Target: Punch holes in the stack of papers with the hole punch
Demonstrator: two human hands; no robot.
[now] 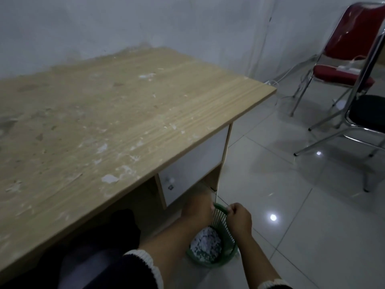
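No hole punch and no stack of papers shows in the head view. Low on the floor, beside the desk's right end, stands a green plastic mesh basket (224,243) with crumpled paper scraps (205,244) inside. My left hand (196,207) is on the far left part of its rim, and my right hand (239,217) pinches the rim at the top right. The basket tilts toward me. Both forearms reach down from the bottom edge, with dark sleeves and white cuffs.
A worn wooden desk (116,122) with peeled patches fills the left, with a white drawer unit (195,161) under its right end. A red folding chair (345,65) and a black chair (366,115) stand at the right on glossy white floor tiles (291,215).
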